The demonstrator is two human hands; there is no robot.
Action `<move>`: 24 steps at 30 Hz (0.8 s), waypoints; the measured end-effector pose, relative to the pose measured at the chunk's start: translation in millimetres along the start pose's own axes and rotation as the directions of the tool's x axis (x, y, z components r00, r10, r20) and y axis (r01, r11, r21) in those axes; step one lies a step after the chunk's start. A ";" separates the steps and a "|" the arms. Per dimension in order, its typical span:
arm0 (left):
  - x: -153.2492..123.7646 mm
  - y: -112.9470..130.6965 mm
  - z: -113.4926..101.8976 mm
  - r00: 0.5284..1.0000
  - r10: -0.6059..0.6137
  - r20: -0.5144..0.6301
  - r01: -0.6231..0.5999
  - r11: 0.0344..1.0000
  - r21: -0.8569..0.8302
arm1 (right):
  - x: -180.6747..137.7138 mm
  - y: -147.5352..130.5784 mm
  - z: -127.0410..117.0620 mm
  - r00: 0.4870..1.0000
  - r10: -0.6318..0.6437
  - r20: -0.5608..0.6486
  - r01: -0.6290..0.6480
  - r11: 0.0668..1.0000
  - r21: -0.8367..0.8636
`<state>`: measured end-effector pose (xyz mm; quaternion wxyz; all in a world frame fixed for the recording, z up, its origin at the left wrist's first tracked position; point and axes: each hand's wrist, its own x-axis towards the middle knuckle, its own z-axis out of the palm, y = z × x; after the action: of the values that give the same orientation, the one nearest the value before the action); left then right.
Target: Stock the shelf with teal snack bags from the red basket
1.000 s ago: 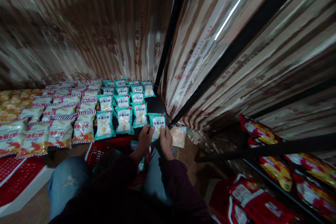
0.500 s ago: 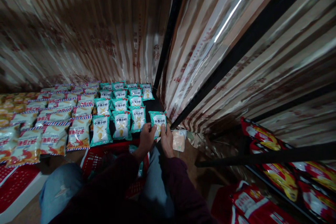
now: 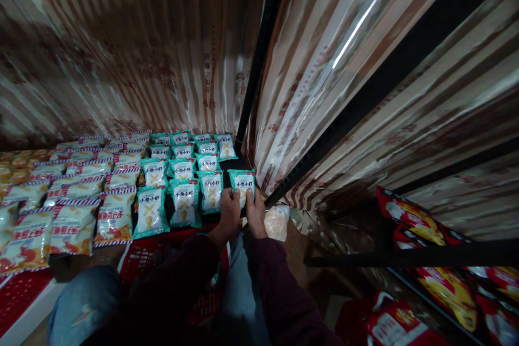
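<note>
A teal and white snack bag (image 3: 242, 183) is held upright between my two hands at the right end of the shelf. My left hand (image 3: 230, 211) grips its lower left side, and my right hand (image 3: 255, 215) grips its lower right side, thumbs on the front. Just left of it stands a matching teal bag (image 3: 211, 192), one of several in rows running to the back. Whether the held bag's bottom rests on the black shelf (image 3: 232, 165) is hidden by my hands.
Striped white and orange snack bags (image 3: 115, 215) fill the shelf leftward. Below, a red basket (image 3: 140, 254) sits by my legs. A black post (image 3: 300, 165) rises at the right. Red and yellow bags (image 3: 440, 286) lie on a rack at far right, beyond a dark bar (image 3: 405, 253).
The held bag has shifted slightly back along the shelf's right end, still in both hands. The view has tilted a little, so the rows sit slightly lower and further left.
</note>
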<state>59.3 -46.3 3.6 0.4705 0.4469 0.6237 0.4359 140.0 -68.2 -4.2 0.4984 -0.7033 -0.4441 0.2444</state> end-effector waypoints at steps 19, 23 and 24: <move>5.7 28.6 13.7 0.998 0.027 -0.054 -0.017 0.986 0.167 | 34.2 6.3 17.0 0.999 -0.042 0.006 0.042 0.993 -0.115; 5.3 25.7 14.0 0.996 0.086 -0.012 -0.084 0.986 0.142 | 40.9 10.5 20.8 0.998 -0.054 0.020 0.056 0.992 -0.115; 5.3 24.5 14.5 0.994 0.110 0.002 -0.109 0.985 0.137 | 42.6 10.8 21.5 0.998 -0.055 0.022 0.057 0.992 -0.114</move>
<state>76.2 -33.9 23.6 0.4122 0.5104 0.6280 0.4186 147.9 -21.9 -18.2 0.4597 -0.7156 -0.4816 0.2113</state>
